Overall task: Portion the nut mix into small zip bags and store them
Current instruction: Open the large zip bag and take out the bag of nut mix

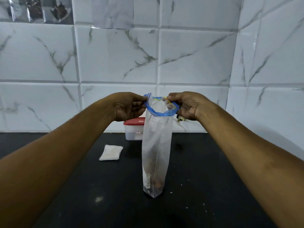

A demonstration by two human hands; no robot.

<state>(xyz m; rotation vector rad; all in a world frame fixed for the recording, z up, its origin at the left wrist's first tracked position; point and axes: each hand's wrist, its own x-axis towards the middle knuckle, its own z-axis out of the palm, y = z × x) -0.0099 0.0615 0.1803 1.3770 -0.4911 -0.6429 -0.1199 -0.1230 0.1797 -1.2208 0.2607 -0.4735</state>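
Head view: both forearms reach from the lower corners toward the frame's centre. The left hand [130, 106] pinches the left side of the blue zip rim [158, 113], its grip clamped on the zip bag [156, 145]. The right hand [187, 106] is clamped on the rim's right side, fingers curled over it, so the mouth gapes. There is one zip bag, tall and clear, hanging at centre over the black table [213, 162], with a few nuts [155, 183] at its bottom. Behind it stands one red-lidded container [134, 129]. One flat whitish pile [111, 152] lies left of centre.
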